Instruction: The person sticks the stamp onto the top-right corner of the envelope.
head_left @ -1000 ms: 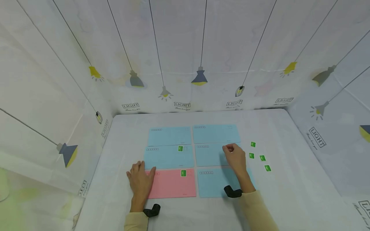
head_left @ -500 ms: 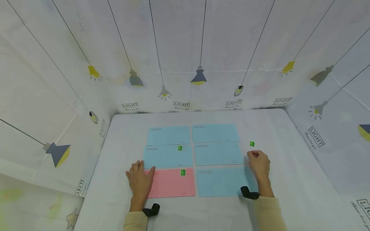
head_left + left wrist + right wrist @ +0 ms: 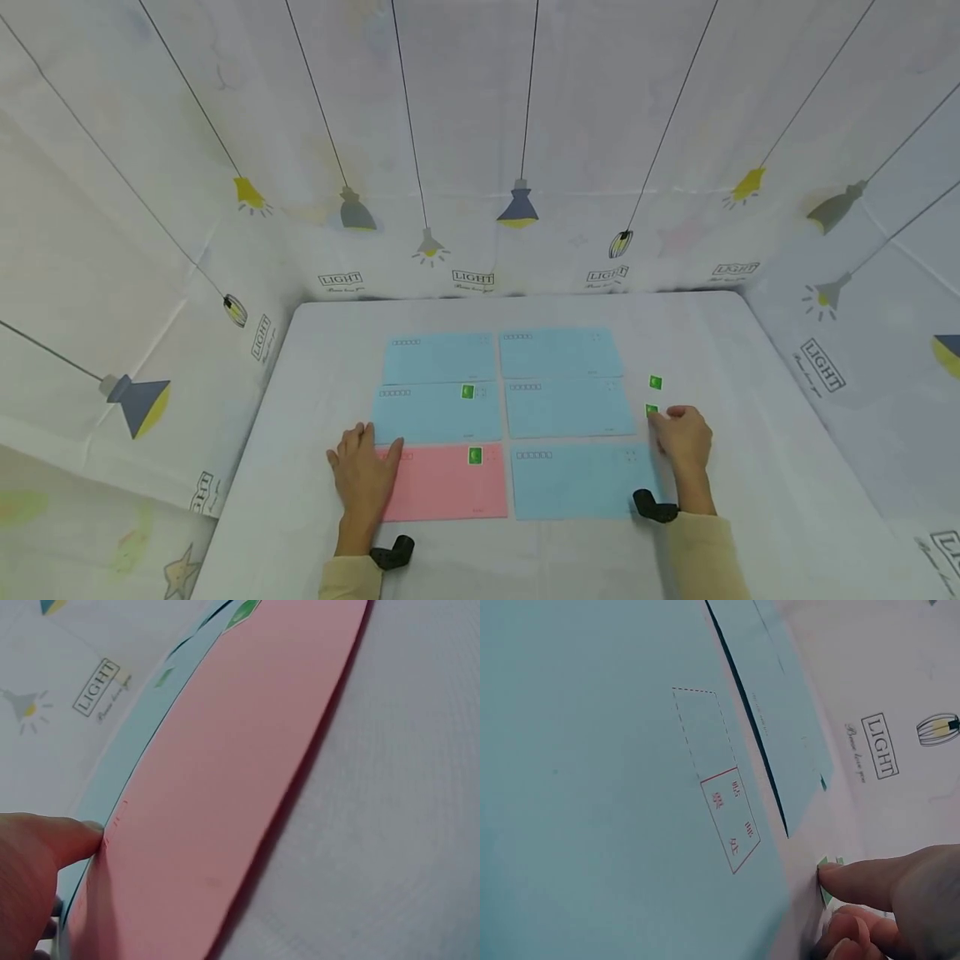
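In the head view my right hand [image 3: 682, 435] is at the right of the blue envelopes, its thumb tip right at the edge of a green stamp [image 3: 651, 410]. The right wrist view shows the thumb [image 3: 870, 881] over that stamp [image 3: 824, 879], the other fingers curled below; I cannot tell whether they pinch it. Another green stamp [image 3: 656, 382] lies just beyond. My left hand [image 3: 363, 475] rests with spread fingers on the left end of the pink envelope [image 3: 446, 492]; in the left wrist view its thumb [image 3: 71, 836] touches the envelope's upper edge.
Several blue envelopes [image 3: 566, 408] lie in two columns on the white table [image 3: 750, 500]. One blue envelope [image 3: 427, 417] carries a green stamp [image 3: 467, 392], and so does the pink one, a stamp [image 3: 476, 456] near its right end. Printed cloth walls [image 3: 555, 250] stand behind.
My right hand has moved right from over the middle right blue envelope to the loose stamps, then slightly down, uncovering the stamp at its thumb. The left hand has stayed in place.
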Motion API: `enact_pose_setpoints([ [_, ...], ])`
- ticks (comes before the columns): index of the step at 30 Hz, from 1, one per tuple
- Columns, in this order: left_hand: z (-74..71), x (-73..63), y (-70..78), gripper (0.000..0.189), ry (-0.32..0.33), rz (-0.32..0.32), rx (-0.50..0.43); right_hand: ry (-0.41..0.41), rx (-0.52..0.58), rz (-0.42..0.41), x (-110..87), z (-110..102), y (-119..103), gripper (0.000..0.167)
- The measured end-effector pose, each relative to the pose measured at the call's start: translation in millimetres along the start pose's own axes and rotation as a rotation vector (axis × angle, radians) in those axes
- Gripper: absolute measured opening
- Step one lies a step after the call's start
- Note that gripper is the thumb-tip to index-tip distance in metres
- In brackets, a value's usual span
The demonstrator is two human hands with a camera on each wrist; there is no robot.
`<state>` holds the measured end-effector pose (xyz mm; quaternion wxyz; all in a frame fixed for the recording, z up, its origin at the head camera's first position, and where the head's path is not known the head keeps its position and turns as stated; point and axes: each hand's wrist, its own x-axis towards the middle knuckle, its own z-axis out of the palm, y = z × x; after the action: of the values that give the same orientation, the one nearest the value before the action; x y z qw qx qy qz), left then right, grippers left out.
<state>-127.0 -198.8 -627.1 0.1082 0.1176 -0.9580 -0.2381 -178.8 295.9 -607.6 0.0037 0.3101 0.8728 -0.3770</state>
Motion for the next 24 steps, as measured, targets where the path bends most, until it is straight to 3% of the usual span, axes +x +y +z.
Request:
enact_pose_setpoints([
  [8, 0.8, -1.0, 0.2, 0.069, -0.003, -0.010, -0.006, -0.016, -0.019, -0.010, -0.9, 1.2, -0.9, 0.038],
  [24, -2.6, 3.2, 2.9, 0.059, 0.035, -0.036, -0.044, -0.017, -0.013, -0.031, 1.2, 2.9, -2.8, 0.036],
])
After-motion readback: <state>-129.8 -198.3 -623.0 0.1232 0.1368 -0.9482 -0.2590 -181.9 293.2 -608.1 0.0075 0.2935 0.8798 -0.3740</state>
